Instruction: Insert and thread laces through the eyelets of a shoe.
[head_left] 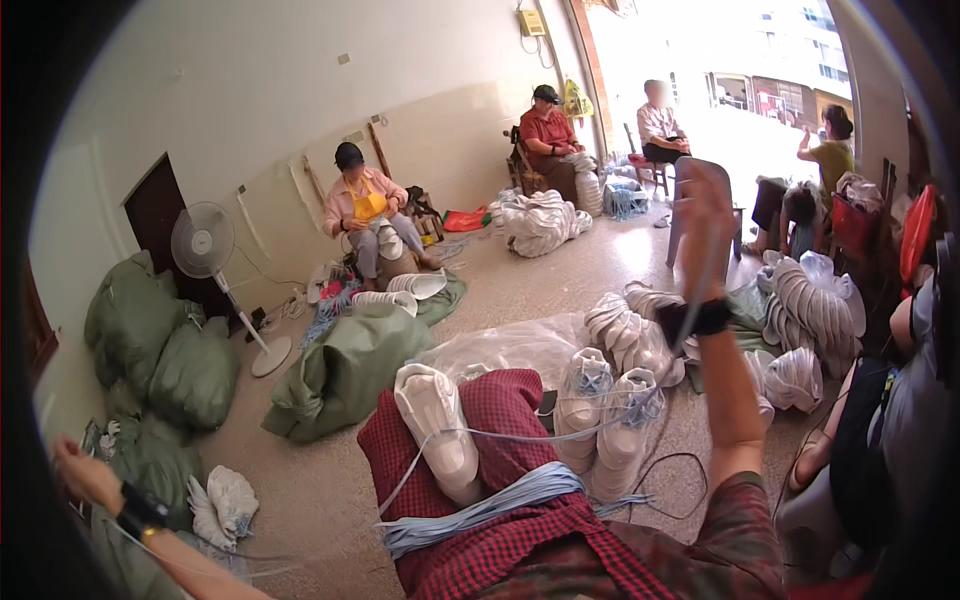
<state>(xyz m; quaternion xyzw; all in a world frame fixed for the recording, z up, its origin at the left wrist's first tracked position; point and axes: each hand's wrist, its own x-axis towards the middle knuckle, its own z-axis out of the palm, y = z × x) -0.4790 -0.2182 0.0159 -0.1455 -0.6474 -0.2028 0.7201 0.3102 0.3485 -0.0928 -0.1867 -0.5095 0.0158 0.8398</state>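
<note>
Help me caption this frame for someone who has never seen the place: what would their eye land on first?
Probably the person's two arms flung wide: the right hand raised high in the middle right, the left hand out at the lower left, a pale blue lace stretched between. It runs over a white shoe upper on the checked lap. Behind, stacks of white uppers and green sacks cover the floor.

Shoe upper (437,425) on knee, laces (480,510) across lap.
</note>
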